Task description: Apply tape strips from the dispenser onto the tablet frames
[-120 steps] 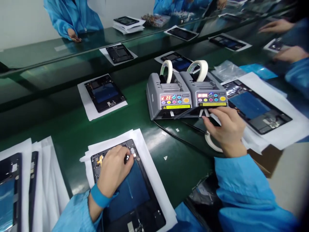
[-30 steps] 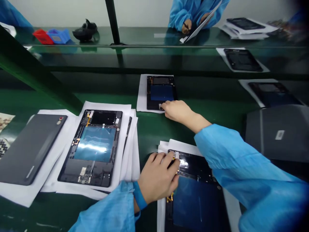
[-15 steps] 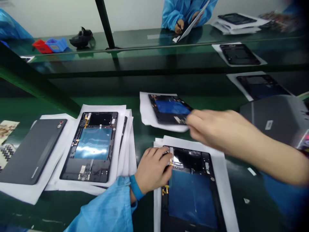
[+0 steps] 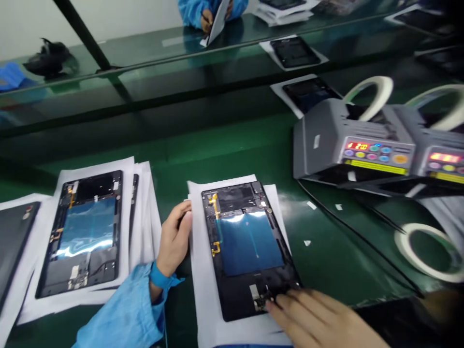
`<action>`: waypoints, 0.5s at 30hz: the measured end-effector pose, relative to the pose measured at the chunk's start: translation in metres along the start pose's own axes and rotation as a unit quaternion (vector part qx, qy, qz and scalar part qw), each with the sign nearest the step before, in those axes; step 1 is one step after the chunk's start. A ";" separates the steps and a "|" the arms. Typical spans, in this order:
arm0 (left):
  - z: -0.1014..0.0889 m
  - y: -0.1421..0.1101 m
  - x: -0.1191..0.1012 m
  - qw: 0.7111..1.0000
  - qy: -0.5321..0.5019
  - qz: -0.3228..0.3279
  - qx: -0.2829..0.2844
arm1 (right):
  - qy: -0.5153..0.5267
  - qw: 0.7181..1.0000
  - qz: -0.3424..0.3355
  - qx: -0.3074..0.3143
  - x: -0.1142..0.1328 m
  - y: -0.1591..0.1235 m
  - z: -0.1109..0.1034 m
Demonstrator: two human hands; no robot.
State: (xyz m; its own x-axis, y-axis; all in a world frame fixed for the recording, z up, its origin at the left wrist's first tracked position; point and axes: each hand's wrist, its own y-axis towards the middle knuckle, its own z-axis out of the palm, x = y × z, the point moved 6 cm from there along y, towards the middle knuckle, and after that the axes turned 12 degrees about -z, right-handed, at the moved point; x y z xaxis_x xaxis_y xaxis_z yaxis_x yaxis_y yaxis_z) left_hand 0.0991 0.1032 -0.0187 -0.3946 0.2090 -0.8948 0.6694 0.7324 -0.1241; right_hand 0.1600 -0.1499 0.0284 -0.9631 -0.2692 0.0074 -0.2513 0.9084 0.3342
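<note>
An opened tablet (image 4: 246,246) with a blue battery panel lies on white paper (image 4: 197,270) in front of me. My left hand (image 4: 174,240) rests at the paper's left edge, fingers curled against it, holding nothing I can make out. My right hand (image 4: 319,321) is low at the tablet's near end, fingertips touching its bottom edge; the fingers are stretched and blurred.
A second opened tablet (image 4: 85,232) lies on stacked paper at the left, a grey cover (image 4: 12,241) beside it. Two grey tape dispensers (image 4: 353,145) stand at the right, a tape roll (image 4: 427,251) near them. Another person's hands (image 4: 206,17) work across the bench.
My view swung right, bringing the tape dispensers back in. My right hand came from the far tablet to the near tablet's bottom edge. My left hand slid off the tablet's top to the paper's left edge.
</note>
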 end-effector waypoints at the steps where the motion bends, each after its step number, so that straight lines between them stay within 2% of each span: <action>1: -0.001 0.000 0.000 1.000 -0.010 0.004 -0.007 | 0.002 1.000 0.014 -0.008 -0.015 -0.004 -0.007; 2: -0.003 0.001 0.001 1.000 -0.018 0.007 -0.013 | -0.013 0.999 0.035 -0.022 -0.033 -0.010 -0.014; 4: -0.005 0.002 0.004 1.000 -0.018 -0.003 -0.025 | -0.108 0.987 0.107 -0.052 -0.076 -0.028 -0.027; 6: -0.006 0.004 0.010 0.999 -0.005 -0.026 -0.035 | -0.257 0.946 0.187 -0.067 -0.117 -0.050 -0.035; 8: -0.005 0.005 0.013 0.999 0.001 -0.043 -0.030 | -0.345 0.908 0.223 -0.077 -0.147 -0.066 -0.034; 11: -0.003 0.006 0.014 0.998 -0.011 -0.054 -0.020 | -0.375 0.897 0.216 -0.087 -0.173 -0.076 -0.023; 15: -0.007 0.008 0.009 0.998 -0.026 -0.043 -0.038 | -0.384 0.895 0.198 -0.114 -0.186 -0.078 -0.015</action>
State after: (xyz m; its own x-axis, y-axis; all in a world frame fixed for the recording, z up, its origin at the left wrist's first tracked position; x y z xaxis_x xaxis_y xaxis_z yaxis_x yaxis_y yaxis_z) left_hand 0.0967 0.1154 -0.0251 -0.4144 0.1100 -0.9034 0.5832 0.7942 -0.1708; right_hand 0.3601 -0.1757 0.0154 -0.7761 0.4379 -0.4538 0.0660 0.7720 0.6322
